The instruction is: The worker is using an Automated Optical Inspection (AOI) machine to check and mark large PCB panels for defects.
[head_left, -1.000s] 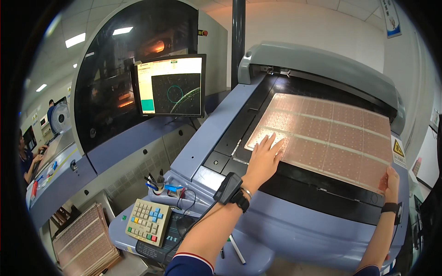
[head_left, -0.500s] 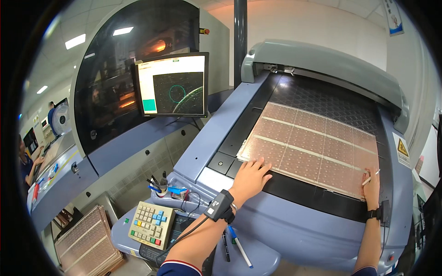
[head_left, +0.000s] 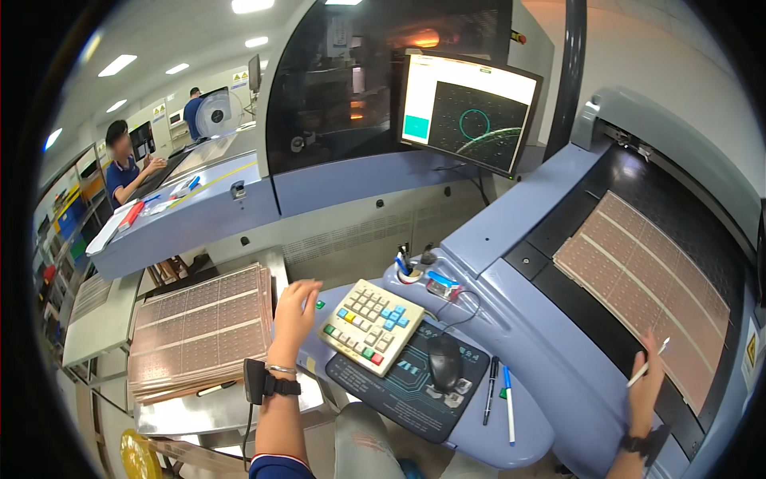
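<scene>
My left hand [head_left: 295, 313] is raised between a stack of copper-coloured circuit board panels [head_left: 199, 327] and a beige keypad [head_left: 371, 326]. Its fingers are loosely extended and nothing shows in them. In my right hand [head_left: 648, 379] a slim white pen [head_left: 639, 374] is held, its ends poking out past the fingers. That hand is beside the near edge of a copper-coloured panel [head_left: 638, 263] lying on the machine's black bed [head_left: 570, 307]; I cannot tell whether it touches the panel. A black band with a small box is strapped round each wrist.
A monitor [head_left: 471, 112] stands behind the keypad. On the blue side shelf are a black mouse [head_left: 444, 363], a dark mouse pad [head_left: 407, 399], two markers [head_left: 509, 403] and a pen cup [head_left: 409, 275]. A grey machine cover [head_left: 678, 128] spans the bed. Another person [head_left: 128, 168] sits far left.
The view has swung left, bringing the panel stack nearer the middle. My left hand has left the panel on the bed and moved over toward the stack. My right hand keeps the pen.
</scene>
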Tool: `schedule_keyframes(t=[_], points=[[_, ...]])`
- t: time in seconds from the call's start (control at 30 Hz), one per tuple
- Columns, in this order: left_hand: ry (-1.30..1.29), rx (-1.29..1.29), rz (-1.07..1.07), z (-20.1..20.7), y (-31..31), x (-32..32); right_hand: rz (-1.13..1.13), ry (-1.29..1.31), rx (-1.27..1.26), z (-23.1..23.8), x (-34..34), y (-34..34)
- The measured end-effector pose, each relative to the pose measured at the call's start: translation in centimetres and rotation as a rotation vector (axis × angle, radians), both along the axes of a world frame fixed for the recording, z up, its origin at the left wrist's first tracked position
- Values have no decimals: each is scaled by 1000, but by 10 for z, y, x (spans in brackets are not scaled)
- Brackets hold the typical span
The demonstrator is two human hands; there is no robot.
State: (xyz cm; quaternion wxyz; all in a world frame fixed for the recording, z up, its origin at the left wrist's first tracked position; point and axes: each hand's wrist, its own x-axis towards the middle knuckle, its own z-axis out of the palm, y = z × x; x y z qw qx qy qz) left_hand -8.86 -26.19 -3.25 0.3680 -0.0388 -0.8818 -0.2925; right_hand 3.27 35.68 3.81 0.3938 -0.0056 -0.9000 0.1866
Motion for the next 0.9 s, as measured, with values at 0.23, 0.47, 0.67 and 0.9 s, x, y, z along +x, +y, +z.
schedule_keyframes(t=[0.23,0.47,0.67,0.9], points=[[-211,-160,141,-65,-20,9,19,92,196,-31,-8,-91],[-284,-185,178,-57,-19,6,116,41,144,-37,-12,-109],[-249,-121,176,-54,-15,8,196,26,117,-36,-9,-112],[-235,-105,180,-53,-14,9,235,33,180,-38,-6,-117]])
